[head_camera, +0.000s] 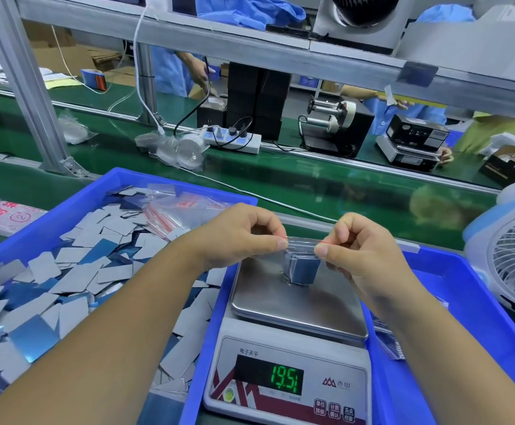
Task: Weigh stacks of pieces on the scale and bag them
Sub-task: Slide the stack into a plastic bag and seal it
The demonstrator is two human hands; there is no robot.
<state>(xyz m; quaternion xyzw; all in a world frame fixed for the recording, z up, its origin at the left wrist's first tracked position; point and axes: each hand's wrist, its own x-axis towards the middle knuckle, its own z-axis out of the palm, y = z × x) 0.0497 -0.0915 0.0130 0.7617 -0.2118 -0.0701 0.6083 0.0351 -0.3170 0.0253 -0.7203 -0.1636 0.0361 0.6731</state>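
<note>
Both hands are pinching the red-striped top of a little clear bag (301, 259) dead center of the frame, left hand (240, 233) on its left end and right hand (361, 243) on its right, so the seal line runs left-right. The stack (302, 269) sits inside, hanging upright with its lower end down on the scale (296, 305) pan, display reading 19.51. Loose pieces (66, 280) fill the blue tray (75, 197) at left.
</note>
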